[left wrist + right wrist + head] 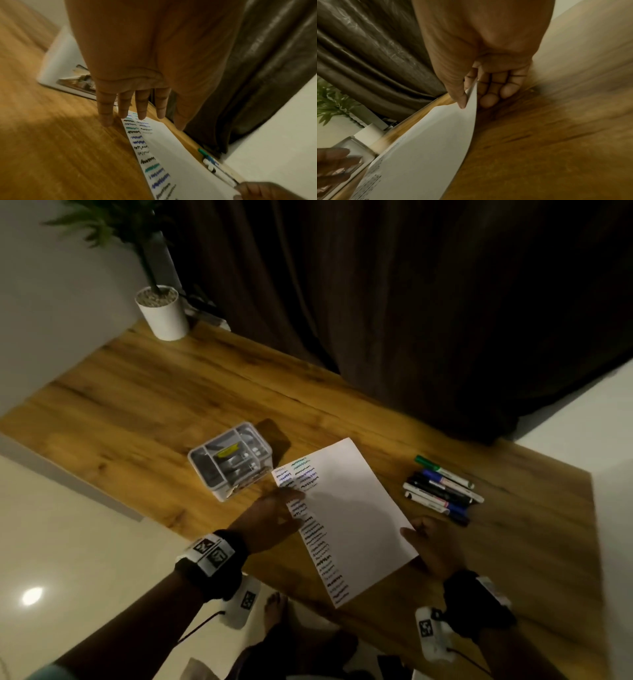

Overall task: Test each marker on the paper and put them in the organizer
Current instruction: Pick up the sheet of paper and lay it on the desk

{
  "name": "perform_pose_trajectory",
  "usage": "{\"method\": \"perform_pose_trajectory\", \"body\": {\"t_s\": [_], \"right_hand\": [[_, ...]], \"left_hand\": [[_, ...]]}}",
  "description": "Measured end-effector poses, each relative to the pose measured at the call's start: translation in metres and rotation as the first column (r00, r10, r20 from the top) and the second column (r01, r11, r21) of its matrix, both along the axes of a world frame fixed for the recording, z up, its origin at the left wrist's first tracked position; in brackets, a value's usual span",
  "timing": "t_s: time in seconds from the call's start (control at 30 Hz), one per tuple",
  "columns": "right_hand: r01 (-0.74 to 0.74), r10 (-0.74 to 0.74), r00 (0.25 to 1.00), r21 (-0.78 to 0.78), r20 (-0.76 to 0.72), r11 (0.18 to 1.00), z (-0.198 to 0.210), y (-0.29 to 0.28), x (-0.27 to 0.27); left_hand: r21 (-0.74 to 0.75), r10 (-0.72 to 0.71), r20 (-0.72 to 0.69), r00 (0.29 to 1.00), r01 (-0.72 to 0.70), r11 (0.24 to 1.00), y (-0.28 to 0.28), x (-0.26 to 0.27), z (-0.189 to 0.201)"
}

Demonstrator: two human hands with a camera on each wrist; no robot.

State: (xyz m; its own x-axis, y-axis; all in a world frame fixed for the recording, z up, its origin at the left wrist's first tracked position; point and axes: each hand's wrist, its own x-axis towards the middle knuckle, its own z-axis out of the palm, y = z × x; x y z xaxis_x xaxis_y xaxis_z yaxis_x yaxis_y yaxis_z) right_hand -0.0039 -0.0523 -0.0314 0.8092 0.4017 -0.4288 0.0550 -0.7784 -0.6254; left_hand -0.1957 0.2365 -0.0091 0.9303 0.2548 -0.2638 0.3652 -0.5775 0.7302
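A white sheet of paper [356, 508] with columns of squiggles along its left side lies on the wooden table [154, 392]. My right hand [433, 546] pinches the sheet's right edge [469, 102] between thumb and curled fingers, lifting it slightly. My left hand [274, 518] hovers with straight fingers [142, 106] over the paper's left edge, holding nothing. Several markers [442, 489] lie in a pile right of the paper. The clear organizer [231, 460] stands left of the paper, with a yellow item inside.
A potted plant [161, 309] stands at the table's far left corner. A dark curtain [411, 302] hangs behind the table. White floor shows on the left, and my feet are visible below the table's near edge.
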Motion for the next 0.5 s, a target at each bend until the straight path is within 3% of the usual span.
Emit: {"method": "perform_pose_trajectory", "body": {"t_s": [0.1, 0.17, 0.23, 0.4, 0.5], "right_hand": [[-0.074, 0.098, 0.984, -0.154, 0.149, 0.985, 0.007, -0.003, 0.002], [-0.167, 0.237, 0.936, -0.265, 0.260, 0.950, 0.011, -0.006, 0.001], [-0.249, 0.326, 0.901, -0.273, 0.287, 0.929, 0.014, -0.003, -0.006], [-0.411, 0.488, 0.859, -0.359, 0.155, 0.838, 0.014, 0.019, -0.025], [-0.483, 0.552, 0.832, -0.417, 0.057, 0.770, 0.016, 0.027, -0.026]], "left_hand": [[0.297, -0.185, -0.151, 0.971, 0.223, 0.928, -0.003, 0.022, -0.008], [0.396, -0.225, -0.239, 0.944, 0.307, 0.866, -0.003, 0.035, -0.011], [0.452, -0.214, -0.287, 0.934, 0.329, 0.829, -0.001, 0.045, -0.023], [0.466, -0.259, -0.332, 0.907, 0.396, 0.791, 0.004, 0.050, -0.056], [0.482, -0.236, -0.295, 0.926, 0.358, 0.800, 0.004, 0.050, -0.055]]}}
